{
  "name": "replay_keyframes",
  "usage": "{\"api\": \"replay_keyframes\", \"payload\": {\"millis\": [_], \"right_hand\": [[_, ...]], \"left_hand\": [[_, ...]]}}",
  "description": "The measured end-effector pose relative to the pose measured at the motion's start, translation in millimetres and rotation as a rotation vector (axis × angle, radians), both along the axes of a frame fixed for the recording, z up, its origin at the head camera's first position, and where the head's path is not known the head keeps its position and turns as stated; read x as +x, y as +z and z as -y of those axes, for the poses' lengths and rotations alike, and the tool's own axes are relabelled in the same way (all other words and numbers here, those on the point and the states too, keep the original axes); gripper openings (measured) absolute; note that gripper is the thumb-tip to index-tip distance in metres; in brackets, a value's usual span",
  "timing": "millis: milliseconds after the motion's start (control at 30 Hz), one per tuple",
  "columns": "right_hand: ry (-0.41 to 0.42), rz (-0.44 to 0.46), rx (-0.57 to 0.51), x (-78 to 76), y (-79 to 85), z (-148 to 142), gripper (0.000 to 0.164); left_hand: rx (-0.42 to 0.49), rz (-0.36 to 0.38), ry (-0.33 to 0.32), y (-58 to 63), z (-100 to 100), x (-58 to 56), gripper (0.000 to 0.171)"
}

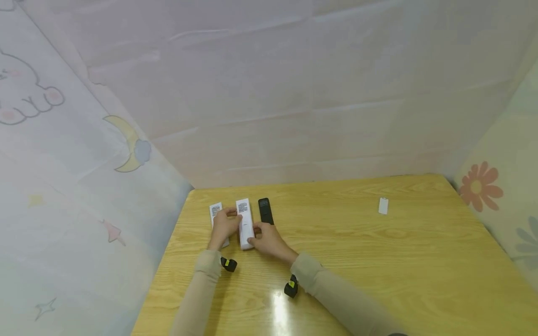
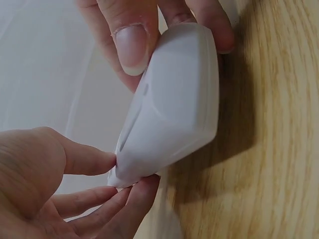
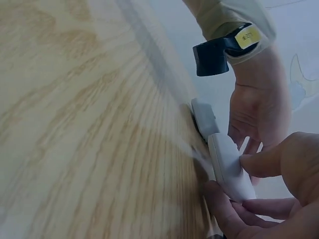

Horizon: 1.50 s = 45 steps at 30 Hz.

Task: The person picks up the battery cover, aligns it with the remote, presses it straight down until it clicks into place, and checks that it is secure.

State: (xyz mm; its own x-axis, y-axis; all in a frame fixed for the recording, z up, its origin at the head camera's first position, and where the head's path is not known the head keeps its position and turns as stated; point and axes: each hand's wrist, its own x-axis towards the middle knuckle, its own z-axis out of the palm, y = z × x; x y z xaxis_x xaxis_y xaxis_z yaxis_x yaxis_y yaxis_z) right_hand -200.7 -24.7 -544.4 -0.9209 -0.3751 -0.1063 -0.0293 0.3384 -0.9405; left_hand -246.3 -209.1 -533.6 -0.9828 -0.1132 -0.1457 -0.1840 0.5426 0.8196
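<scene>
A white remote control (image 1: 245,228) with a printed label at its far end is gripped between both hands, close over the table. My left hand (image 1: 224,226) pinches its left edge, thumb on the upper face and fingers below, as the left wrist view shows. From the right, near the front end, my right hand (image 1: 269,239) holds it between thumb and fingers. A second white remote control (image 1: 216,208), also label up, lies to the left, partly hidden under my left hand. Just right of the held one lies a black remote control (image 1: 265,210), its near end behind my right hand.
A small white cover (image 1: 383,206) rests far off on the right of the wooden table (image 1: 336,242). A printed cloth wall (image 1: 294,116) rises behind the table's back edge. Each wrist carries a black camera, such as the left one (image 1: 229,264).
</scene>
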Motion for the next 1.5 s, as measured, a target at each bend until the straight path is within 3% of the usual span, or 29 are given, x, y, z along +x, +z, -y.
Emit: {"api": "replay_keyframes", "payload": {"millis": [200,400,533,1033,1300,1500], "right_hand": [[0.017,-0.044,0.080,1.8,-1.9,3,0.050],[0.009,-0.152,0.170,1.8,-1.9,8,0.042],[0.002,-0.179,0.164,2.2,-3.5,14,0.037],[-0.036,-0.142,0.167,3.9,0.7,17,0.038],[-0.054,-0.140,0.176,4.7,0.7,19,0.039],[-0.066,-0.151,0.168,4.3,1.3,18,0.036]], "left_hand": [[-0.023,0.010,-0.006,-4.3,1,-0.8,0.045],[-0.071,0.007,0.022,-5.5,-2,-1.9,0.046],[-0.104,0.011,0.026,-5.6,-3,-2.8,0.046],[-0.155,-0.009,0.011,-3.6,-6,-3.1,0.044],[-0.191,0.015,0.002,-0.9,-9,-1.6,0.044],[-0.162,0.044,0.022,-0.9,-10,-1.0,0.048]]}}
